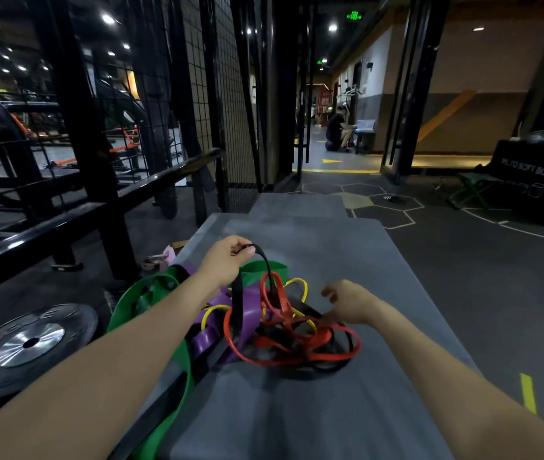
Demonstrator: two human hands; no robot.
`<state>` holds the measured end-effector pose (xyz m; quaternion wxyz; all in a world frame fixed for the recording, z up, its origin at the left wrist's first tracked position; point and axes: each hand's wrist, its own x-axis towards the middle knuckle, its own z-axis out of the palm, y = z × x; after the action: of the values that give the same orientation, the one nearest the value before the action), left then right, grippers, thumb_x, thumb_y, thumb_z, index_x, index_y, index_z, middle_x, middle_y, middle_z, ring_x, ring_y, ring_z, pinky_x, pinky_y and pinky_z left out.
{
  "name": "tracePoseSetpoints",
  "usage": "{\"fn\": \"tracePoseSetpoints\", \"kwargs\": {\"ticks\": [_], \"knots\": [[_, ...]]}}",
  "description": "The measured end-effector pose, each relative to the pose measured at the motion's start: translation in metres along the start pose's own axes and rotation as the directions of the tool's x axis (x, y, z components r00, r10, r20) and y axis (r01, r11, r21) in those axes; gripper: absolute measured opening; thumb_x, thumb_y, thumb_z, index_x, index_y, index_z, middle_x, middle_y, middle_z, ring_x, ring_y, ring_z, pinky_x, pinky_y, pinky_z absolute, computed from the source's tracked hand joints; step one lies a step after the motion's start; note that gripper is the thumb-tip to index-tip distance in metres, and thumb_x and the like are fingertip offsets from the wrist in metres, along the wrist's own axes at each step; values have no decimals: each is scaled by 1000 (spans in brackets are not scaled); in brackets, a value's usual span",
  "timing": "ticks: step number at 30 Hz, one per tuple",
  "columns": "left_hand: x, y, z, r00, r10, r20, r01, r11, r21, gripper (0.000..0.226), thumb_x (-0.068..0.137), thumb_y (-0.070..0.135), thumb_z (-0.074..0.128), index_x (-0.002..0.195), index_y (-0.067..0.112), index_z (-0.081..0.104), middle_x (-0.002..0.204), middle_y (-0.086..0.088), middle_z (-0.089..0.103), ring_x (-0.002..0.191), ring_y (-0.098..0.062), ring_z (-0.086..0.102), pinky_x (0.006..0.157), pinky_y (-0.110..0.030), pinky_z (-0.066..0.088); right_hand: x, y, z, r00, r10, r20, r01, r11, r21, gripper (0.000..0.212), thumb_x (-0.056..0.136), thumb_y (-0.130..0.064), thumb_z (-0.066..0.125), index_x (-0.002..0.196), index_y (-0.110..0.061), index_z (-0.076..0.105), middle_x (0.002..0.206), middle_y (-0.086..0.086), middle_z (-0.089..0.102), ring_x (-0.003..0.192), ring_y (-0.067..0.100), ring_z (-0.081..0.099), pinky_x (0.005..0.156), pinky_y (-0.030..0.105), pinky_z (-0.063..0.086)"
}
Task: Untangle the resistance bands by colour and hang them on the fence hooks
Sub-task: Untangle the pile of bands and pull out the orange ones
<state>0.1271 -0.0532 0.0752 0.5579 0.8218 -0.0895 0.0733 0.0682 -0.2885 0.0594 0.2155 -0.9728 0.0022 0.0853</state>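
Left hand [227,260] pinches black band [265,260], loop raised above tangle [280,327]; right hand [347,305] loosely curled, touching tangle's right side, holding nothing visible.

Hands: two, left hand [227,260], right hand [350,302]
Band colours in tangle: five, namely black band [265,260], red bands [284,343], yellow band [212,312], purple bands [247,313], green bands [151,287]
Bands per colour: cannot tell
Weight plates: one [28,343]
Grey mats: two [297,410]

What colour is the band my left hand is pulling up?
Black. The left hand pinches the black band, seen in the head view.
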Motion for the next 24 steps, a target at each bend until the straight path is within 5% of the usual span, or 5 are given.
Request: {"fn": "tracePoseSetpoints", "kwargs": {"ticks": [8,13,16,20,24], "knots": [[-18,10,15,985,16,172,14,985,-172,11,88,3,58,98,6,61,84,-3,61,84,-14,57,86,-26,45,11,-49,22,952,-173,-252,239,935,261,58,83,-27,69,133,-13,46,117,11,59,108,28,58,79,24,39],[-26,-9,9,984,-16,177,33,995,-97,16,94,15,52,103,6,63,90,2,66,82,-2,59,78,-9,44,17,-49,39,954,-150,-258,218,942,256,22,85,-26,67,97,-9,62,92,13,62,82,22,52,62,24,28],[-25,-40,5,992,-124,-6,123,980,155,16,94,13,51,97,3,63,96,-17,66,92,-24,61,82,-30,45,17,-35,45,966,-94,-241,154,958,243,26,83,-27,69,101,-9,65,85,9,57,80,22,51,61,21,27],[-43,-76,16,961,-270,62,156,713,684,34,83,17,64,109,0,53,108,-18,65,107,-31,60,86,-33,43,15,-21,43,966,-43,-256,112,959,262,25,83,-23,69,102,-7,65,80,6,53,76,19,47,56,21,26],[-49,-81,24,956,-292,-23,220,665,714,39,81,18,64,112,1,49,112,-20,63,109,-34,59,86,-37,45,15,-18,40,967,-39,-252,110,955,276,26,82,-24,70,105,-11,67,81,4,56,77,17,52,57,20,32]]}}
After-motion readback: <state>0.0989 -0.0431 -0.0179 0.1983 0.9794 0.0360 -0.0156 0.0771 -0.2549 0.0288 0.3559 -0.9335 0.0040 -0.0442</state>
